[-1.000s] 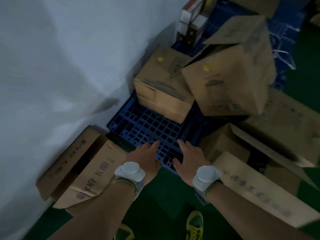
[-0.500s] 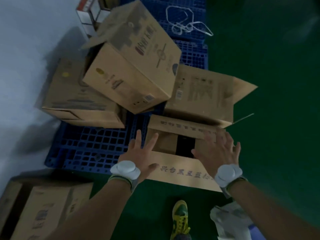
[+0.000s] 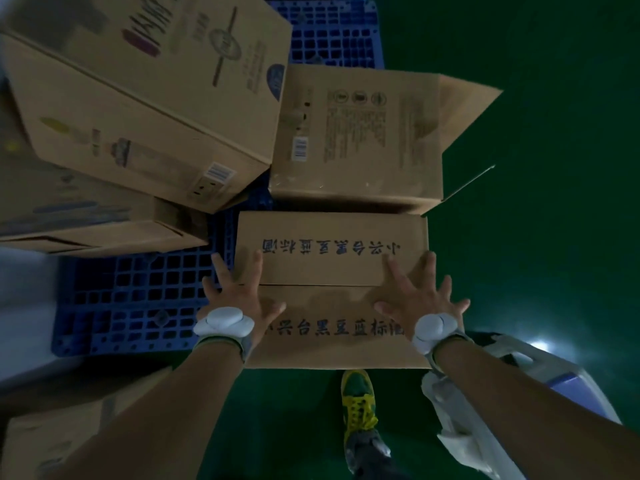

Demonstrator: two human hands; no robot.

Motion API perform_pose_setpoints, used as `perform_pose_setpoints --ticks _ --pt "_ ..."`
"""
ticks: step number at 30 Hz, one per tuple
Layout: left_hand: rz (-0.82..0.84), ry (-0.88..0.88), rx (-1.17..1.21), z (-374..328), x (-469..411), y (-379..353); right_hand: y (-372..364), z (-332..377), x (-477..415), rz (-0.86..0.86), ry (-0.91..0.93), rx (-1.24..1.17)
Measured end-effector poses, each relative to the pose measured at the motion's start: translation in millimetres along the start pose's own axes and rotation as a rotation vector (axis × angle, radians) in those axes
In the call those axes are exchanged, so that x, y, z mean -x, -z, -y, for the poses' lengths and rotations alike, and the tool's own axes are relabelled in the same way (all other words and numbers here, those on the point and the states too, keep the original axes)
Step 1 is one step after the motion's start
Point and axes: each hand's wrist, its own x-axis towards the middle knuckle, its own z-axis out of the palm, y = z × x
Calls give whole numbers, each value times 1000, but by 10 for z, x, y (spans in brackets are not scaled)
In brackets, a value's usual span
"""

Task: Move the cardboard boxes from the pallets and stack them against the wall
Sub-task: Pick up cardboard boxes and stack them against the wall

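Observation:
A brown cardboard box [image 3: 332,292] with black printed characters on its two top flaps lies at the front right corner of the blue pallet [image 3: 131,306]. My left hand [image 3: 239,292] rests flat on its left end with fingers spread. My right hand [image 3: 419,292] lies flat on its right end, fingers spread as well. Both flaps are pressed down and closed. Behind it stands a box [image 3: 360,133] with an open side flap. A large tilted box [image 3: 138,91] leans on a lower box [image 3: 86,216] at the left.
Green floor [image 3: 554,168] spreads to the right. Another cardboard box [image 3: 52,434] sits at the lower left by the pale wall [image 3: 20,299]. A white and blue bundle [image 3: 519,393] lies under my right arm. My shoe [image 3: 358,396] stands just before the box.
The view has swung right from the wall to the pallet's corner. Both hands moved onto the printed box, and its open flaps are now pushed shut.

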Motion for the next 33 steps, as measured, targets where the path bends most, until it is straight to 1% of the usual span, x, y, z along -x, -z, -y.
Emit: perform_pose_setpoints --ticks 4,7,9,11,14,16,19,21,25,28,33 --pt "61 62 13 -1 -177 -27 -130 22 -7 -63 -17 -22" --pt "132 41 101 -44 -219 -56 -130 -1 20 -78 -29 -80" --pt "128 -7 176 -8 -200 -98 -117 11 36 -77 -41 -201" --pt "111 -39 214 60 -174 -127 -132 84 28 -140 -83 -286" --pt "110 -74 259 106 -150 -123 -138 213 19 -219 -184 -303" --pt "105 -57 271 132 -104 -127 -139 288 43 -245 -203 -275" --pt "79 -6 300 198 44 -178 -134 354 158 -240 -185 -268" --pt "59 43 324 468 222 -223 -199 560 284 -254 -107 -235" --pt "45 68 351 615 379 -216 -128 709 387 -279 -68 -223" --pt "0 108 408 883 596 -163 -104 930 548 -289 -33 -200" --pt "-73 181 481 1418 1064 11 103 1405 960 -296 85 -145"
